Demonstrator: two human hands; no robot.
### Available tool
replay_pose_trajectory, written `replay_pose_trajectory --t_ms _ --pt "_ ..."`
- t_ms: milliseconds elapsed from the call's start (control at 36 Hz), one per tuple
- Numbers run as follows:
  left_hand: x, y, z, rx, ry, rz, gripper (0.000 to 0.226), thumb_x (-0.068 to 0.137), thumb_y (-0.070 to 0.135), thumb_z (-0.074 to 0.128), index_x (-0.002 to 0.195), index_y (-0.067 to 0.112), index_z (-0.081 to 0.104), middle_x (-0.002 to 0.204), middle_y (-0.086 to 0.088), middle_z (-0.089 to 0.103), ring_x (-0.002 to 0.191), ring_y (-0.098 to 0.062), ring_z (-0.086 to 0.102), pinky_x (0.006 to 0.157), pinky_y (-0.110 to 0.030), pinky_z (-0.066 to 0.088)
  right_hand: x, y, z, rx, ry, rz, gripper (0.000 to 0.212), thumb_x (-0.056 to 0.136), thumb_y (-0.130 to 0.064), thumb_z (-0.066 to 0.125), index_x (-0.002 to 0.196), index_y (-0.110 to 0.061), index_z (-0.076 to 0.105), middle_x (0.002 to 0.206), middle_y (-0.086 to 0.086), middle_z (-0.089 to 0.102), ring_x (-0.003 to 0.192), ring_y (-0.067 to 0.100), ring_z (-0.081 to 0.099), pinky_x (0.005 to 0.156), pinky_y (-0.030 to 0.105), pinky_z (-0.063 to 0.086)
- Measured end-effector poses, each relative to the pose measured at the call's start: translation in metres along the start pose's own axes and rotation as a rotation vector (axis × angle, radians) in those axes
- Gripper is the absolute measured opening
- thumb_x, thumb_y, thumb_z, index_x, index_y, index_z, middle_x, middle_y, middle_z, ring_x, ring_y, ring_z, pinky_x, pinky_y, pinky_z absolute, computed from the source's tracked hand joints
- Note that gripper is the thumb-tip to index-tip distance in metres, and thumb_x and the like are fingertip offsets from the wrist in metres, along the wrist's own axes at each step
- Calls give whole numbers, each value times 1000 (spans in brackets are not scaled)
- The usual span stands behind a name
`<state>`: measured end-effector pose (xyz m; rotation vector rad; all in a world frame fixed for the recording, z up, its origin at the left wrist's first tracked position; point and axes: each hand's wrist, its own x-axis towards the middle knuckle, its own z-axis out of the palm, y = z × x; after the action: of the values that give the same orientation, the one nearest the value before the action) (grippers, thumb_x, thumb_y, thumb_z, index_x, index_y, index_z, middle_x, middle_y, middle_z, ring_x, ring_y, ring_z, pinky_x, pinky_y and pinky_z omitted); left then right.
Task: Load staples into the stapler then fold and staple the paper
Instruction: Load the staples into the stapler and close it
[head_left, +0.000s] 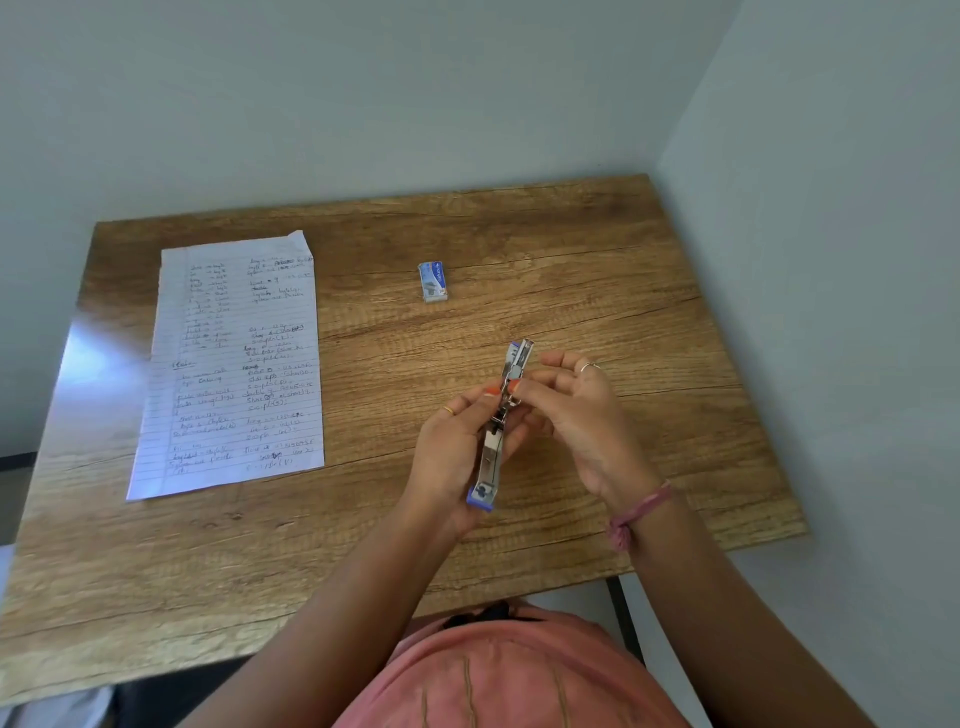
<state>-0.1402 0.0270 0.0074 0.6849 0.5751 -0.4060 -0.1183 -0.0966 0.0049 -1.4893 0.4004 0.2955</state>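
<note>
Head view: a wooden table (571, 249) is seen from above, set into a corner between two pale walls. The stapler (501, 423), swung fully open into one long metal strip with blue ends, is held above the table, near its front right part. The left hand (457, 447) is curled around the lower half of the stapler, so this grip is clamped on it. The right hand (576, 410) is placed at the middle of the stapler, its thumb and forefinger closed on the metal part there, while the other fingers are kept loosely bent. The box of staples (433, 281) is lying on the table, well apart from the hands. The paper (236, 364), a lined sheet with handwriting, is lying flat and unfolded on the left side.
</note>
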Motion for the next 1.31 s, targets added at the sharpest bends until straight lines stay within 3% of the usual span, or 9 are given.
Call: replay_pose_trajectory --t_ms 83,278,361,500,694,889,1056,1194,1306 --pt "0 0 0 4 0 1 24 97 3 48 116 -5 59 103 -18 73 89 -24 73 68 -28 58 1 2 0 -22 -19 2 37 80 -12 75 106 -23 51 87 -4 75 80 11 69 76 32 51" --pt "1 -3 -3 25 -7 -12 21 97 1 46 113 -2 60 103 -18 73 93 -27 72 69 -30 59 4 6 1 -25 27 35 38 79 -9 73 109 -21 52 83 -4 72 67 4 67 59 20 47" --pt "1 -3 -5 56 10 -18 22 97 3 48 114 -2 60 103 -19 73 90 -26 73 67 -28 58 5 7 1 -1 43 38 33 81 -13 72 106 -22 52 89 2 75 73 9 69 60 22 49" --pt "3 -2 -8 52 31 -23 25 97 6 50 119 -2 59 108 -20 71 96 -27 71 70 -28 59 4 12 0 43 32 25 32 84 -14 70 109 -21 51 91 8 75 77 15 70 70 30 56" --pt "4 -2 -11 49 26 -31 23 95 4 52 115 -3 62 99 -17 74 84 -21 73 67 -26 60 5 19 -2 89 -24 53 42 81 -12 73 115 -19 51 84 0 73 78 18 68 80 40 54" --pt "3 -7 -12 127 9 -18 22 96 6 51 114 -1 63 96 -14 75 85 -20 73 68 -26 60 10 23 0 50 21 56 36 81 -10 71 108 -23 51 83 -2 69 60 11 66 58 29 54" --pt "3 -8 -14 120 18 -27 25 97 4 49 119 -2 60 101 -16 73 86 -19 73 64 -23 57 12 25 2 46 64 56 30 84 -18 70 107 -21 52 79 3 71 56 12 64 50 26 52" --pt "4 -6 -16 90 22 -28 22 96 3 49 113 -1 62 97 -15 75 82 -19 73 64 -24 58 10 28 2 77 29 54 25 86 -19 67 107 -22 53 83 4 73 63 14 66 62 35 54" --pt "4 -7 -17 67 29 -40 21 96 4 50 111 0 63 99 -16 74 82 -20 73 65 -25 59 6 32 -2 115 -59 39 31 87 -5 61 114 -17 52 101 13 70 81 26 62 78 46 50"
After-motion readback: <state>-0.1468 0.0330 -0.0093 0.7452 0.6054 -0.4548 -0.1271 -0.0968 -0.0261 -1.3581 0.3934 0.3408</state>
